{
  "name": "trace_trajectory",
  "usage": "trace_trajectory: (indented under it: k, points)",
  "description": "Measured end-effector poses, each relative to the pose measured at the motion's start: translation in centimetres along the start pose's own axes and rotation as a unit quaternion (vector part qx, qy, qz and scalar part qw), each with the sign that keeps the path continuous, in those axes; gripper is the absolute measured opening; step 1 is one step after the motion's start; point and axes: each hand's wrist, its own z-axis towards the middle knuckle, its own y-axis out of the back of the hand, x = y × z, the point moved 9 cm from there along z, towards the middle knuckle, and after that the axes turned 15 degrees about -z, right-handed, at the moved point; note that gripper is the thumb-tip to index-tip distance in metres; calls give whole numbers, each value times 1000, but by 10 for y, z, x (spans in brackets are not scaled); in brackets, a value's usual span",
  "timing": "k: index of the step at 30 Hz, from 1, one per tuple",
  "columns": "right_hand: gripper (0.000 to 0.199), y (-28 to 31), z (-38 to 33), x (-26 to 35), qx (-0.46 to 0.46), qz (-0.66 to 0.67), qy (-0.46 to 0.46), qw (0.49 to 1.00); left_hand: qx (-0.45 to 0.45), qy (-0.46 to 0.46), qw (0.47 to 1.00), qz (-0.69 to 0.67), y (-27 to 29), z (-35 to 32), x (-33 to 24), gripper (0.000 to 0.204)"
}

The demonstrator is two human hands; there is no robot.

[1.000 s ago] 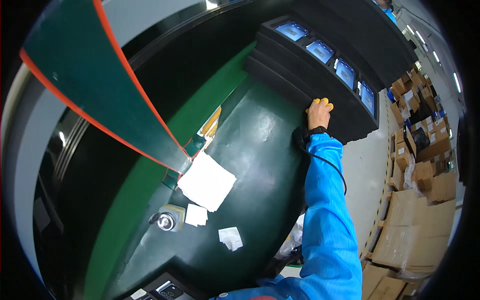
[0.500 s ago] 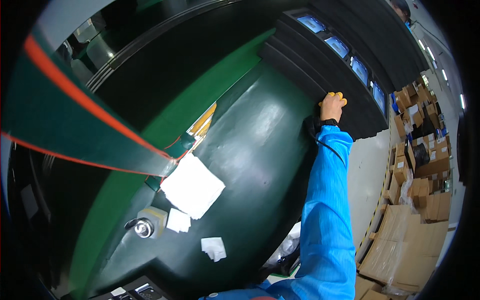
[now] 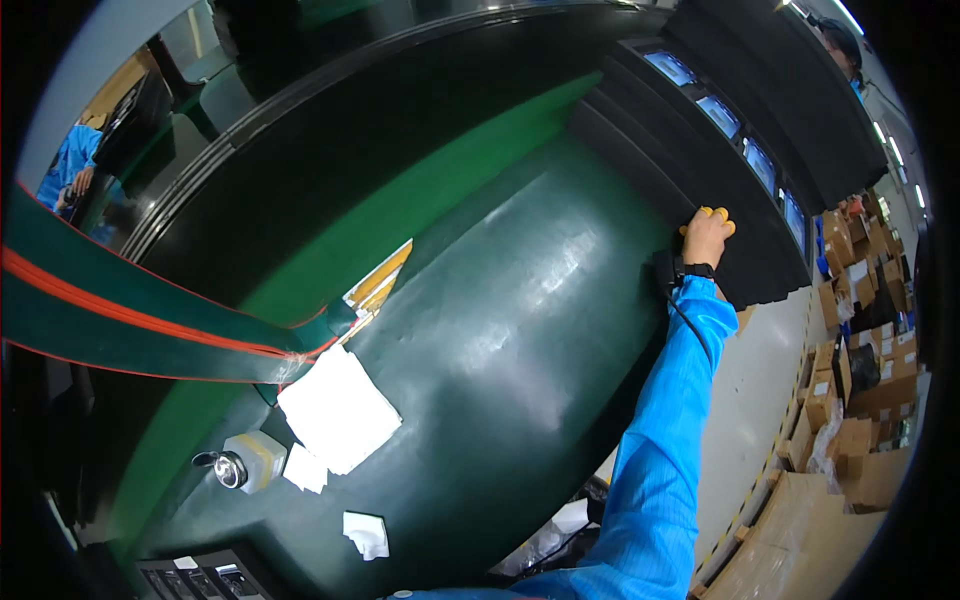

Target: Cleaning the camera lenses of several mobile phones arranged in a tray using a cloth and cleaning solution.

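Observation:
My right hand (image 3: 708, 238) reaches far forward and right, yellow finger cots on its fingertips. Its fingers are bent over the near edge of a black foam tray (image 3: 640, 150), one in a stepped stack, and grip it. Small devices with lit bluish screens (image 3: 718, 117) sit in a row in the top tray. A black wrist strap (image 3: 692, 270) with a coiled-off cord circles my right wrist, above a blue sleeve (image 3: 665, 430). My left hand is out of the picture.
On the dark green mat (image 3: 500, 330) lie a stack of white sheets (image 3: 340, 412), a loose white wipe (image 3: 366, 535) and a pump bottle (image 3: 252, 462). A black tray (image 3: 215, 578) is at the lower left. Cardboard boxes (image 3: 800, 520) stand right; other people show at the upper corners.
The view has shifted, so the stack and my right hand appear farther right and the mat's things lower left. My right hand keeps its place on the foam tray.

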Motion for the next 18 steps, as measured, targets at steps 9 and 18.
trace_trajectory:
  k: [9, 18]
  points:
    - [17, -35, 13, -3, -12, 7, 41, 999, -1, -26, 1000, -16, -4, -5, -7, 49]
    - [41, 57, -71, -50, -8, 359, 101, 928, 41, -66, 996, -42, -4, -2, -19, 48]
